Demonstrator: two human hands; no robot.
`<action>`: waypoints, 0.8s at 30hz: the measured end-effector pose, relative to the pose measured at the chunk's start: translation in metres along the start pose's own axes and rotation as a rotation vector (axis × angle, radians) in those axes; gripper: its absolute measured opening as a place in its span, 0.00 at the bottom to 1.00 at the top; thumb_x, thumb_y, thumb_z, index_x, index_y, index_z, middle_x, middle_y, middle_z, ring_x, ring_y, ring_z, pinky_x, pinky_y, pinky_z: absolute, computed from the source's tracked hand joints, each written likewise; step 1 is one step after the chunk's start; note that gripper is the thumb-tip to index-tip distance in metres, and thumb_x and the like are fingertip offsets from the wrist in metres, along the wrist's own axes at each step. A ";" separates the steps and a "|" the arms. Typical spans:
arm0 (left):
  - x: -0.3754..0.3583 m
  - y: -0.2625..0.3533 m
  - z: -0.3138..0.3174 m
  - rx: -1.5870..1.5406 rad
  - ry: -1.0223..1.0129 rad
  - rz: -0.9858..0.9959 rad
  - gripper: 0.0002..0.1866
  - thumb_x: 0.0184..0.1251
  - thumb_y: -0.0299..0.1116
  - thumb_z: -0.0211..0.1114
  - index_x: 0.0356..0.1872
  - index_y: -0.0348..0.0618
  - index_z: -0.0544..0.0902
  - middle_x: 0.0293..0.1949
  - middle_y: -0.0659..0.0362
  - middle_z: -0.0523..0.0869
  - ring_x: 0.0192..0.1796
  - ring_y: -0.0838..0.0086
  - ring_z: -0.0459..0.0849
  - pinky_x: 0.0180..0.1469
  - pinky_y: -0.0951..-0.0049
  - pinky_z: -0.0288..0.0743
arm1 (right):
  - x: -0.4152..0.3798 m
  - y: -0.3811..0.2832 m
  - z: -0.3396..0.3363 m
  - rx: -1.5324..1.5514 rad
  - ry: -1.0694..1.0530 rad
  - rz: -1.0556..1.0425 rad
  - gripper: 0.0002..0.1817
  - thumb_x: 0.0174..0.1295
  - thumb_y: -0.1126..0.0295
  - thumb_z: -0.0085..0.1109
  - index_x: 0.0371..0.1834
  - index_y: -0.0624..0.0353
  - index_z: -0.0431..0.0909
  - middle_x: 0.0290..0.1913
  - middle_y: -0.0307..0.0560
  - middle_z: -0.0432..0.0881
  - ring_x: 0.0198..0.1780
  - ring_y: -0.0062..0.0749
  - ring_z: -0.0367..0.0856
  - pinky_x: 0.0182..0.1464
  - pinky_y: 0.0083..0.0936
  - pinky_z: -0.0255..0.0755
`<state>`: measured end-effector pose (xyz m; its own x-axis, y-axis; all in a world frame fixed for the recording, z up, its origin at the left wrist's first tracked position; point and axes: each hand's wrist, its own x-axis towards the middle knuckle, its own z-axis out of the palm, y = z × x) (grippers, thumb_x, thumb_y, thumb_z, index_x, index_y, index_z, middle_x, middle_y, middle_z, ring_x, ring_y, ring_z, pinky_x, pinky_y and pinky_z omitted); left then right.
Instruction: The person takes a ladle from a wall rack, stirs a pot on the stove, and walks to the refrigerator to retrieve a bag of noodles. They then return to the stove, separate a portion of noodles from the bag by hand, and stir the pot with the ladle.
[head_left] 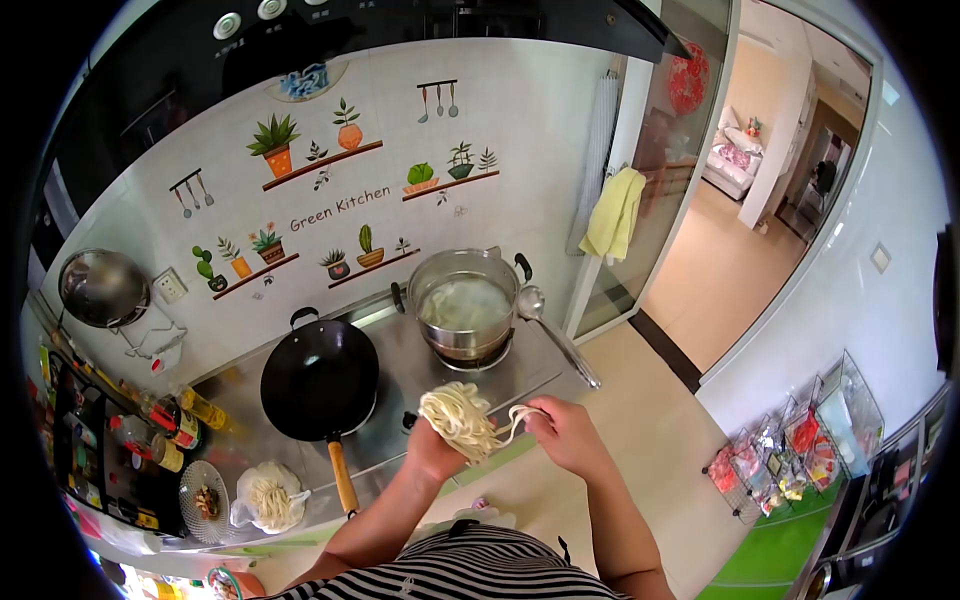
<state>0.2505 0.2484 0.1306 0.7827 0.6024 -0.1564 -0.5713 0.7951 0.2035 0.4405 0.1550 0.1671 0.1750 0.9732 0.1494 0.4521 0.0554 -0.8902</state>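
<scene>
A bundle of pale noodles (458, 420) rests in my left hand (432, 452), whose fingers are curled under it. My right hand (565, 432) pinches a few strands drawn out from the bundle's right side. Just beyond my hands, a steel pot (463, 335) stands on the right burner, with cloudy, steaming liquid inside. A steel ladle (558, 338) lies to the right of the pot, its handle pointing toward me. More noodles (270, 498) sit in a clear plastic bag at the counter's left end.
A black wok (320, 380) occupies the left burner, its wooden handle (343, 478) toward me. Bottles (170, 425) and a glass dish (205, 500) stand at left. A yellow towel (613, 215) hangs near the glass door. Wire baskets (790, 450) are at right.
</scene>
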 end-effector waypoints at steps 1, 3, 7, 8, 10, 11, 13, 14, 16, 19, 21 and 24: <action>0.010 -0.005 -0.011 0.002 -0.003 0.008 0.19 0.73 0.43 0.45 0.52 0.43 0.77 0.47 0.53 0.82 0.49 0.58 0.79 0.58 0.53 0.71 | 0.015 -0.007 -0.001 0.000 -0.004 -0.008 0.10 0.61 0.74 0.55 0.44 0.62 0.78 0.32 0.53 0.81 0.31 0.40 0.80 0.37 0.30 0.75; 0.030 -0.019 -0.012 -0.187 -0.027 -0.059 0.20 0.73 0.45 0.44 0.54 0.45 0.76 0.53 0.54 0.81 0.55 0.59 0.79 0.61 0.54 0.69 | 0.043 -0.016 0.003 -0.293 0.034 -0.343 0.10 0.59 0.76 0.55 0.44 0.65 0.78 0.32 0.49 0.81 0.34 0.42 0.80 0.40 0.34 0.75; 0.052 -0.021 -0.009 -0.136 0.034 -0.020 0.21 0.74 0.46 0.42 0.57 0.47 0.75 0.57 0.58 0.79 0.60 0.63 0.76 0.65 0.57 0.66 | 0.085 -0.013 0.017 -0.453 -0.181 -0.526 0.18 0.54 0.78 0.55 0.51 0.58 0.79 0.45 0.48 0.79 0.49 0.46 0.76 0.54 0.39 0.69; 0.053 -0.021 0.002 -0.078 0.061 -0.008 0.22 0.75 0.46 0.42 0.57 0.47 0.75 0.58 0.58 0.78 0.61 0.64 0.75 0.65 0.57 0.67 | 0.091 -0.011 0.022 -0.461 -0.221 -0.524 0.23 0.53 0.80 0.54 0.55 0.56 0.77 0.51 0.48 0.77 0.55 0.44 0.73 0.57 0.38 0.67; 0.056 -0.020 0.006 -0.116 0.023 0.061 0.22 0.74 0.47 0.42 0.59 0.48 0.74 0.59 0.57 0.77 0.63 0.64 0.73 0.66 0.57 0.65 | 0.099 -0.010 0.021 -0.367 -0.210 -0.597 0.24 0.52 0.82 0.54 0.56 0.56 0.77 0.53 0.48 0.77 0.57 0.44 0.72 0.59 0.38 0.66; 0.058 -0.020 0.008 -0.149 -0.021 0.119 0.23 0.73 0.48 0.42 0.61 0.48 0.73 0.61 0.56 0.75 0.64 0.63 0.72 0.67 0.57 0.63 | 0.103 -0.009 0.019 -0.277 -0.189 -0.663 0.26 0.51 0.83 0.53 0.56 0.57 0.76 0.56 0.48 0.76 0.59 0.43 0.72 0.60 0.37 0.65; 0.062 -0.023 0.013 -0.152 0.032 0.180 0.23 0.73 0.47 0.43 0.60 0.48 0.73 0.60 0.57 0.76 0.63 0.63 0.73 0.66 0.57 0.64 | 0.119 -0.007 0.007 -0.175 -0.207 -0.711 0.26 0.51 0.84 0.52 0.57 0.57 0.76 0.58 0.48 0.75 0.60 0.42 0.72 0.60 0.35 0.66; 0.065 -0.026 0.009 -0.128 0.045 0.256 0.22 0.72 0.47 0.44 0.57 0.46 0.75 0.57 0.56 0.78 0.60 0.61 0.75 0.63 0.56 0.67 | 0.125 -0.004 0.001 -0.073 -0.217 -0.746 0.27 0.52 0.85 0.51 0.58 0.57 0.75 0.60 0.48 0.74 0.61 0.41 0.73 0.60 0.33 0.66; 0.065 -0.033 0.008 -0.132 0.072 0.383 0.19 0.71 0.45 0.47 0.50 0.45 0.79 0.51 0.54 0.81 0.54 0.57 0.78 0.58 0.51 0.71 | 0.133 0.002 -0.016 0.047 -0.280 -0.654 0.25 0.54 0.86 0.50 0.57 0.57 0.75 0.59 0.48 0.75 0.59 0.40 0.74 0.60 0.31 0.67; 0.061 -0.042 0.009 -0.305 -0.010 0.517 0.18 0.70 0.44 0.47 0.46 0.47 0.81 0.48 0.54 0.83 0.53 0.57 0.79 0.57 0.49 0.71 | 0.157 0.040 -0.043 0.127 -0.260 -0.539 0.21 0.58 0.85 0.48 0.54 0.58 0.77 0.54 0.49 0.79 0.53 0.36 0.78 0.51 0.27 0.73; 0.059 -0.048 0.010 -0.346 0.050 0.599 0.17 0.69 0.44 0.48 0.44 0.49 0.82 0.45 0.55 0.84 0.52 0.58 0.79 0.56 0.46 0.71 | 0.170 0.089 -0.060 0.039 -0.192 -0.410 0.19 0.59 0.82 0.50 0.53 0.58 0.77 0.51 0.50 0.79 0.48 0.38 0.79 0.47 0.27 0.74; 0.059 -0.064 0.006 -0.220 0.000 0.796 0.18 0.70 0.46 0.48 0.50 0.51 0.81 0.48 0.57 0.84 0.55 0.61 0.79 0.60 0.47 0.68 | 0.184 0.196 -0.076 -0.273 -0.209 -0.121 0.17 0.58 0.75 0.55 0.53 0.60 0.75 0.49 0.55 0.78 0.42 0.44 0.80 0.45 0.33 0.74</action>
<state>0.3347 0.2328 0.1138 0.1237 0.9913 -0.0449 -0.9902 0.1263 0.0596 0.6277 0.3280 0.0529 -0.0641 0.9894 0.1306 0.6805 0.1391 -0.7194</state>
